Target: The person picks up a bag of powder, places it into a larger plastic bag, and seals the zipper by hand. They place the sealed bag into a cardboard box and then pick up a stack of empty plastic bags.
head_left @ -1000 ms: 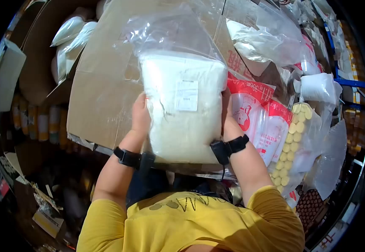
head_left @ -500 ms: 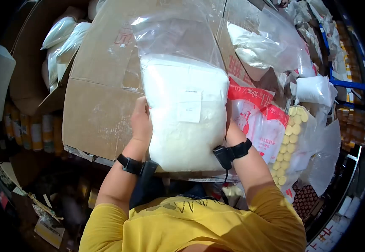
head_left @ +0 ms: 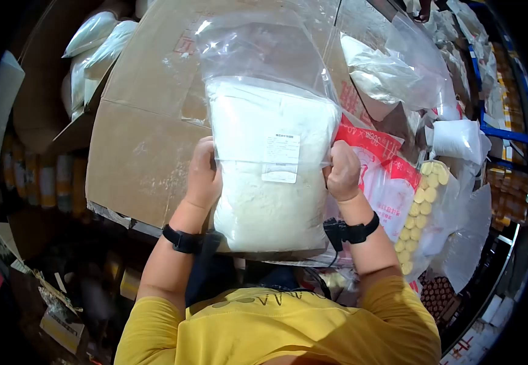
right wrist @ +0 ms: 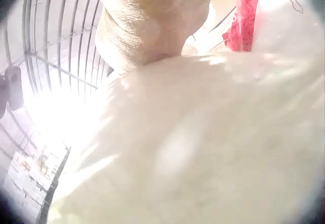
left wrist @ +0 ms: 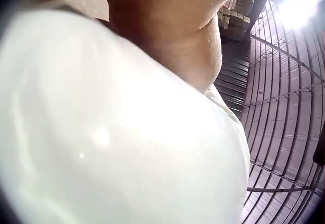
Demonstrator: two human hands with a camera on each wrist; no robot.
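Observation:
A large clear plastic bag of white powder with a small printed label faces me in the middle of the head view. Its loose, unfilled top stretches away over the cardboard. My left hand grips the bag's left side, its fingertips hidden behind the plastic. On the opposite side my right hand pinches the edge, with its fingers curled. Both wrist views are mostly filled by the bulging bag, seen as a pale bulk on the left and a cream surface on the right.
Under the bag lies a big cardboard box. To the right are red-and-white printed plastic bags, a pack of round yellow pieces and a white roll-like bundle. An open carton at upper left holds white-filled bags.
My right hand has come round from behind the bag's edge, its curled fingers now showing at the right side. The bag has shifted slightly right and toward me. The left hand keeps its hold.

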